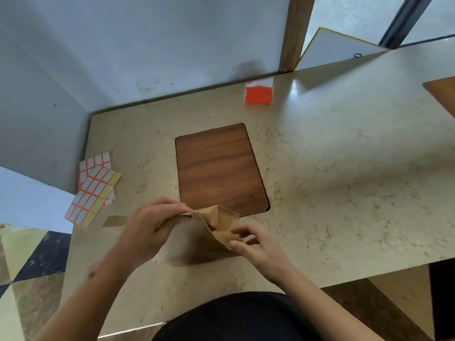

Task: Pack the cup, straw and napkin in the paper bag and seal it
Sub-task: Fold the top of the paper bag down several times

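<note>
Paper bag (216, 227) between both hands, left grip (152, 227) pinching top, right grip (256, 244) pinching side

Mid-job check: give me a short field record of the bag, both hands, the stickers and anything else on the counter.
paper bag: upright near the counter's front edge, top being folded over; contents hidden
left hand: grips the bag's top at its left side
right hand: fingers on the bag's right side, thumb against the paper
cup, straw, napkin: none visible
label sticker sheets: overlapping, left of the bag, near the counter's left edge
orange and white pack: at the back by the wall
counter: marbled, with a wood-grain inset panel behind the bag
seal: none visible on the bag
</note>
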